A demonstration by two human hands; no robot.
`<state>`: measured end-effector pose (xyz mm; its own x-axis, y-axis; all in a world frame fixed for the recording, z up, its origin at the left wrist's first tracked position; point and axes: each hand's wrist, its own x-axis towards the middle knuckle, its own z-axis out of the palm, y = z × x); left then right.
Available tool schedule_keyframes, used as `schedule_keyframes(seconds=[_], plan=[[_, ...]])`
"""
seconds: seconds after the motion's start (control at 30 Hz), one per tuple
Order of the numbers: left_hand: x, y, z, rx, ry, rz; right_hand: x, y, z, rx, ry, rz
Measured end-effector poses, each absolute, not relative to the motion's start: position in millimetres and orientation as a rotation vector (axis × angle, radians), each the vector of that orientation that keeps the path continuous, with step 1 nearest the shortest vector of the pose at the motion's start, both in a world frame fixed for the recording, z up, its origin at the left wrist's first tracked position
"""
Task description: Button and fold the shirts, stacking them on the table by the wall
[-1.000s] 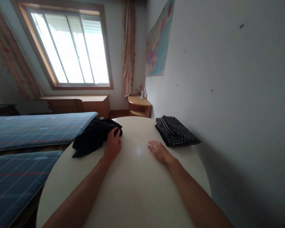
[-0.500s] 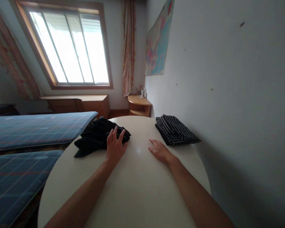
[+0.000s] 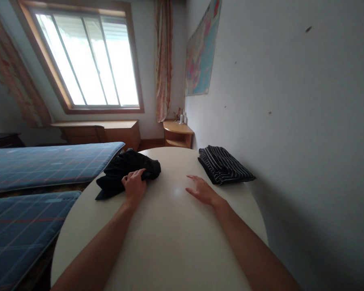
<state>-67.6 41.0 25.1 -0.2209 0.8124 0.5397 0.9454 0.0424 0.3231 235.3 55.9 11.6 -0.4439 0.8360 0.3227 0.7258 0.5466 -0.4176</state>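
A crumpled black cloth [image 3: 113, 180] lies at the left back of the round white table [image 3: 176, 242]. My left hand [image 3: 134, 185] is on its near side, fingers curled into the fabric and gripping it. To the right, my right hand [image 3: 202, 190] rests at the middle of the table with its fingers apart and nothing in them. Just beyond that hand is a folded black garment with white stripes [image 3: 227, 163], near the table's right back edge; the hand does not touch it.
Two blue plaid mattresses [image 3: 48, 165] flank the table on the left. A white wall [image 3: 306, 141] rises close on the right. Behind stand a wooden desk [image 3: 121, 129] and a small corner shelf [image 3: 177, 128], below a window with curtains.
My left hand has moved left and its fingers have closed on the black cloth, whose right end is now bunched up. My right hand has shifted slightly left.
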Motion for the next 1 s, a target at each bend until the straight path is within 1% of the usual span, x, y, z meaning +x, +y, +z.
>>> schedule_keyframes(seconds=[0.07, 0.13, 0.3, 0.4, 0.5, 0.6, 0.7, 0.77, 0.83, 0.9, 1.0], plan=[[-55.8, 32.3, 32.8, -1.925, -1.961, -0.977, 229.2, 48.3, 19.5, -1.118, -2.274, 0.298], [-43.3, 24.0, 38.0, -2.126, -1.789, -0.943, 223.2, 40.6, 26.9, -0.996, -2.267, 0.305], [-23.6, 11.8, 39.5, -2.822, -1.224, -0.667, 214.8, 36.7, 27.9, -0.818, -2.322, 0.361], [-25.0, 7.3, 42.1, -2.985, -1.103, -0.75, 213.1, 42.0, 20.2, -0.82, -2.373, 0.422], [-35.1, 7.0, 46.3, -2.928, -1.15, -0.864, 211.9, 44.0, 16.9, -0.873, -2.378, 0.44], [-47.5, 15.5, 41.1, -2.516, -1.551, -0.935, 211.5, 42.0, 19.6, -0.933, -2.362, 0.45], [-56.8, 29.3, 25.3, -2.209, -1.94, -0.896, 212.1, 40.0, 23.5, -0.993, -2.372, 0.485], [-59.7, 36.9, 14.9, -2.267, -2.07, -0.847, 212.6, 39.4, 24.8, -1.023, -2.377, 0.506], [-59.8, 40.8, 8.4, -2.403, -2.096, -0.859, 213.1, 39.0, 25.1, -1.055, -2.377, 0.53], [-57.9, 40.5, 6.4, -2.543, -2.036, -0.944, 213.6, 38.4, 25.1, -1.055, -2.396, 0.524], [-52.5, 33.8, 9.9, -2.82, -1.831, -1.085, 214.4, 37.1, 25.5, -0.955, -2.448, 0.381]])
